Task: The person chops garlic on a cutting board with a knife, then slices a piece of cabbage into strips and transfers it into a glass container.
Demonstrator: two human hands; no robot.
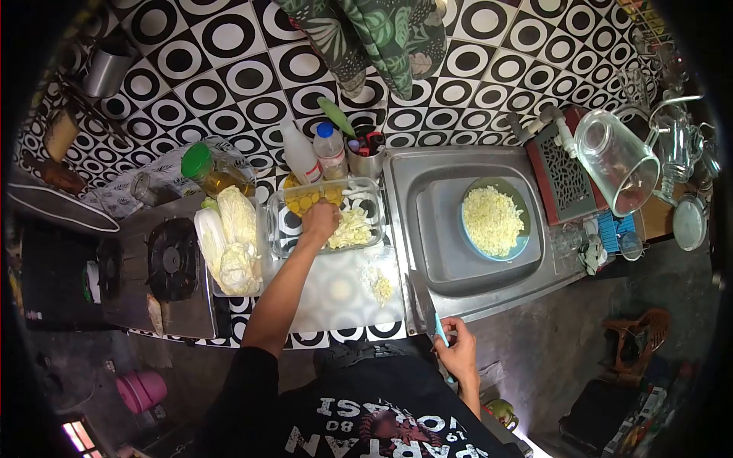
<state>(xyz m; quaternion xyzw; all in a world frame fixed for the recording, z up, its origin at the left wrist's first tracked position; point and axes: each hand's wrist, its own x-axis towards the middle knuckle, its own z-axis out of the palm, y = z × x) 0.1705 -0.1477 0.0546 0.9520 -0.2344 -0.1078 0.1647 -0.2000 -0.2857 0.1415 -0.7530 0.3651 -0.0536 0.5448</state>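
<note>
My left hand (pixel 321 220) reaches into a clear rectangular container (pixel 273 243), its fingers bunched and pointing down; their tips are hidden. Beside them lie chopped pale pieces (pixel 353 228), and yellow round pieces (pixel 304 201) show toward the back. A knife (pixel 423 300) with a light blue handle is in my right hand (pixel 456 349), its blade over the sink's near left edge. Small chopped bits (pixel 380 287) rest on a whitish cutting board (pixel 324 294) in front of the container. To its left sits pale leafy cabbage (pixel 233 240) in a tray.
In the steel sink (pixel 435 263) stands a bowl of finely chopped pale vegetable (pixel 494 222). Behind the container are bottles (pixel 330 149) and a utensil cup (pixel 366 164). A stove burner (pixel 172 259) is at left; a glass pitcher (pixel 617 160) and dish rack are at right.
</note>
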